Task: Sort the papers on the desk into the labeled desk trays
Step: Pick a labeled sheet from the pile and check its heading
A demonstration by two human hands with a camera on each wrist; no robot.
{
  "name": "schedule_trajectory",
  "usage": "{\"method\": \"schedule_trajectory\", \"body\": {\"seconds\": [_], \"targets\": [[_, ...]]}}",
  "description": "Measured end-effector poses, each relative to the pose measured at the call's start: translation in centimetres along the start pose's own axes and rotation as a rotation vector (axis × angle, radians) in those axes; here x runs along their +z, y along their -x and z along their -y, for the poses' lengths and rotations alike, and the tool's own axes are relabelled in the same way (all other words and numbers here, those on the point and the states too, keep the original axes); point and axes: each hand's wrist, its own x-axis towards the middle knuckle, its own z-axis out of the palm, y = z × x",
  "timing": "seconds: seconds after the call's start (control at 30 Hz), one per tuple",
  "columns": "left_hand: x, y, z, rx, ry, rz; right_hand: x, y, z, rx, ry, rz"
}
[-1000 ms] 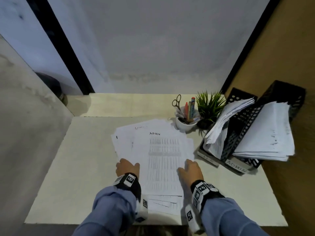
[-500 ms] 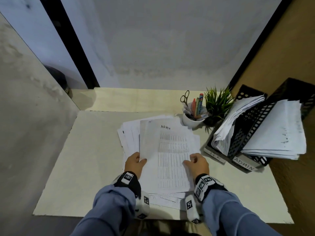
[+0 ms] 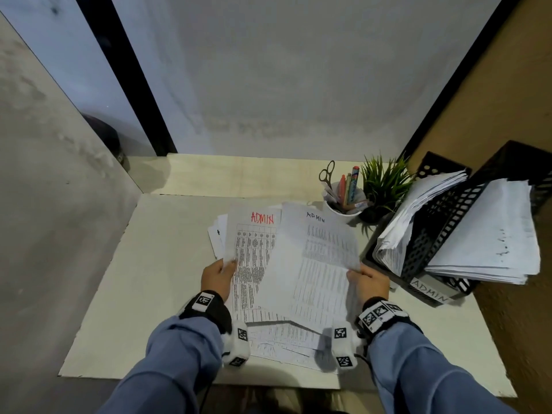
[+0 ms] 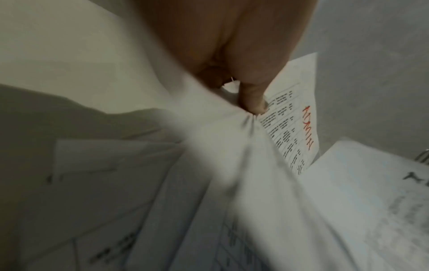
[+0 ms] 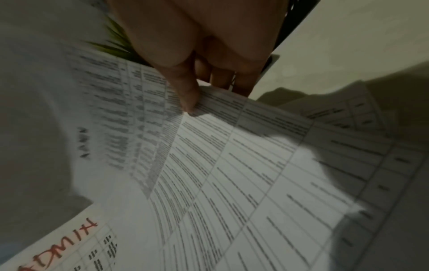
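Observation:
Two printed sheets are lifted off the paper pile on the desk. My left hand pinches the left edge of a sheet marked ADMIN in red; its thumb lies on top of that sheet. My right hand pinches the right edge of a sheet marked ADMIN in black, thumb above and fingers below that sheet. The black-marked sheet overlaps the red-marked one. At the right stand black mesh trays; the front one bears an ADMIN label and holds a stack.
A white cup with scissors and pens and a small green plant stand behind the papers, left of the trays. More sheets stick out at the pile's left. Walls close in at the left, back and right.
Both hands went from resting on the pile to pinching sheets and lifting them. The black-marked sheet has slid right, uncovering a red-marked ADMIN sheet.

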Motion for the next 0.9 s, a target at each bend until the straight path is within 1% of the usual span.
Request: {"method": "schedule_trajectory", "body": {"seconds": [0.1, 0.2, 0.23, 0.33, 0.37, 0.43, 0.53, 0.57, 0.6, 0.63, 0.7, 0.73, 0.77, 0.83, 0.9], "targets": [[-0.3, -0.6, 0.5, -0.008, 0.036, 0.024, -0.2, 0.5, 0.8, 0.003, -0.079, 0.060], [0.4, -0.9, 1.0, -0.035, 0.083, 0.059, 0.2, 0.1, 0.6, 0.054, -0.169, 0.130], [0.8, -1.0, 1.1, -0.047, 0.106, 0.075, 0.4, -0.2, 0.2, 0.069, -0.152, 0.153], [1.7, -0.6, 1.0, -0.105, 0.157, 0.106, 0.9, -0.9, -0.5, 0.081, -0.001, 0.242], [2.0, -0.4, 0.9, -0.111, 0.167, 0.139, 1.0, -1.2, -0.6, 0.078, 0.047, 0.258], [2.4, 0.1, 0.6, -0.121, 0.176, 0.209, 1.2, -0.8, 0.2, 0.045, 0.153, 0.236], [2.7, 0.4, 0.2, -0.143, 0.189, 0.240, 1.3, -0.9, 0.6, 0.003, 0.181, 0.170], [2.9, 0.5, 0.2, -0.139, 0.170, 0.222, 1.2, -1.0, 0.3, 0.004, 0.180, 0.163], [2.9, 0.6, 0.1, -0.142, 0.132, 0.182, 1.2, -1.1, 0.2, -0.002, 0.200, 0.190], [3.0, 0.5, 0.3, -0.147, 0.124, 0.131, 1.1, -1.3, 0.2, 0.010, 0.153, 0.213], [2.8, -0.1, 0.5, -0.166, 0.075, 0.003, 1.0, -1.1, 0.3, 0.081, 0.131, 0.229], [2.6, -0.4, 0.4, -0.178, 0.010, -0.062, 0.8, -1.0, 0.3, 0.102, 0.160, 0.232], [2.5, -0.8, 0.4, -0.193, -0.064, -0.104, 0.8, -0.8, 0.0, 0.145, 0.132, 0.239], [2.5, -1.2, 0.1, -0.237, -0.180, -0.135, 0.8, -0.4, -0.3, 0.198, 0.047, 0.248], [2.8, -1.5, -0.3, -0.256, -0.240, -0.121, 1.1, -0.1, -0.8, 0.213, 0.039, 0.257]]}}
